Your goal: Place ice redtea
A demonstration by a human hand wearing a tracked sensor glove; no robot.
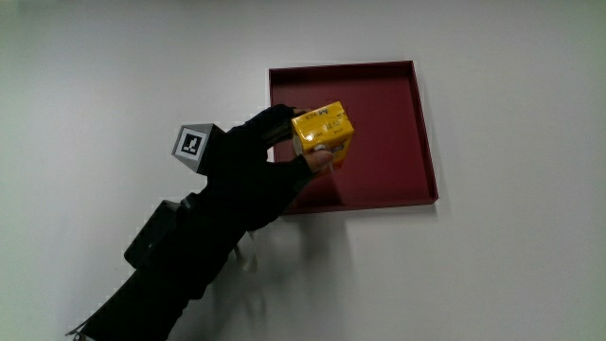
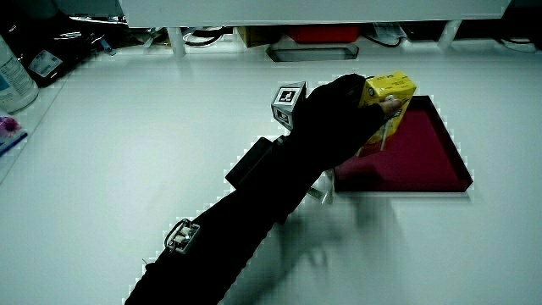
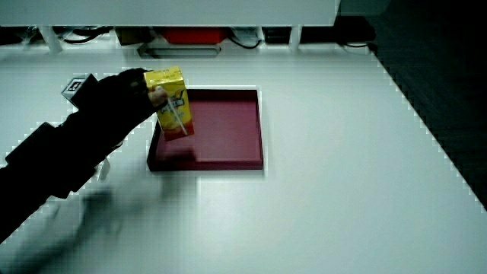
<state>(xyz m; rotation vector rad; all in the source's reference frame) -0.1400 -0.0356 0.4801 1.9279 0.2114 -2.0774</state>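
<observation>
A yellow ice red tea carton [image 1: 323, 131] is held upright in the gloved hand [image 1: 254, 161], whose fingers are curled around it. The carton hangs over the dark red tray [image 1: 388, 123], near the tray's corner closest to the hand. In both side views the carton [image 2: 388, 106] [image 3: 172, 103] stands upright over the tray [image 2: 428, 157] [image 3: 228, 129], its lower end close to the tray floor; I cannot tell whether it touches. A straw shows on the carton's side. The patterned cube [image 1: 192, 145] sits on the back of the hand.
The tray lies on a white table [image 1: 511, 275]. A low partition with cables and boxes under it [image 2: 313, 34] runs along the table's edge farthest from the person. A bottle [image 2: 13, 72] stands at the table's edge in a side view.
</observation>
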